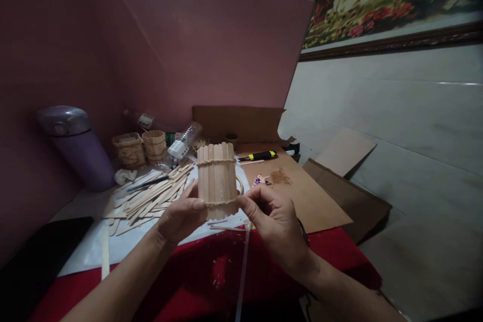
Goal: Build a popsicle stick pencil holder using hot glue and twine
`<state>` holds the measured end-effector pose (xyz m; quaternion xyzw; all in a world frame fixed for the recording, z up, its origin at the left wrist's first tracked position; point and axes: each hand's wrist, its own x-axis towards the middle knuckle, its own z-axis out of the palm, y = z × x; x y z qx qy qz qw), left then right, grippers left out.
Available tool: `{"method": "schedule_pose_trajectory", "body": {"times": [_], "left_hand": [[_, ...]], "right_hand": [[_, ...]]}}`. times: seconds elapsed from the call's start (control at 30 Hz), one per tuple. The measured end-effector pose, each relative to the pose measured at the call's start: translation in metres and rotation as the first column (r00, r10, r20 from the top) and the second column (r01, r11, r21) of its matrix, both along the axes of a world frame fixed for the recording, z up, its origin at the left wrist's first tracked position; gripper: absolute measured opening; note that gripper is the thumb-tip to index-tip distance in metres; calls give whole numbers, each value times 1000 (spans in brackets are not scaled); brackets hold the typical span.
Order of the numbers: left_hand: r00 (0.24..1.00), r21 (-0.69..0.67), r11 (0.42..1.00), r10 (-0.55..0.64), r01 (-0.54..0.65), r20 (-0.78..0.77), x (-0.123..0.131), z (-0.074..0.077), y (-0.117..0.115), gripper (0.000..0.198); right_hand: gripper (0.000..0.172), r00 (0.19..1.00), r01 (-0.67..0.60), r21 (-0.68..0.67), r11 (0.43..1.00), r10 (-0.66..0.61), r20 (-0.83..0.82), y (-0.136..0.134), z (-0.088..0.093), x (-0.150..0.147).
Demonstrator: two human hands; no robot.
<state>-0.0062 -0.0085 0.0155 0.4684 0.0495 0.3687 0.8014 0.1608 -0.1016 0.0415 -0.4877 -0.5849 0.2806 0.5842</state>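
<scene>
Both hands hold up a small cup made of upright wooden craft sticks, bound with twine near its top and bottom. My left hand grips its lower left side, thumb across the front. My right hand pinches the lower right edge at the bottom twine. A pile of loose craft sticks lies on a white sheet just behind and left of the cup.
Two finished stick cups stand at the back, beside a purple flask and a lying plastic bottle. A yellow-black utility knife rests on a cardboard sheet. A pink board backs the red-covered table. A black slab sits at left.
</scene>
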Motion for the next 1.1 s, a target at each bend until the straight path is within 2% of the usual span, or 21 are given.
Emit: {"method": "schedule_pose_trajectory", "body": {"times": [0.23, 0.43, 0.6, 0.73, 0.97, 1.1], "left_hand": [[1000, 11, 1000, -17, 17, -5, -2, -5, 3, 56], [998, -17, 999, -34, 35, 49, -2, -5, 5, 55], [999, -76, 997, 25, -21, 45, -3, -6, 6, 62], [997, -104, 992, 68, -66, 20, -3, -4, 6, 55], [993, -86, 989, 119, -119, -9, 1, 2, 2, 48], [986, 7, 988, 157, -157, -51, 5, 1, -1, 54]], "right_hand": [[31, 998, -14, -64, 998, 10, -63, 3, -4, -2], [33, 992, -74, -53, 996, 69, -105, 4, -3, -1], [32, 986, -91, -37, 995, 85, -141, 6, -6, -1], [30, 984, -86, -35, 996, 79, -158, 7, -9, -1], [25, 1000, 5, 35, 999, -5, 1, 9, -10, -4], [22, 990, 67, 87, 994, -77, 122, 11, -11, -6]]}}
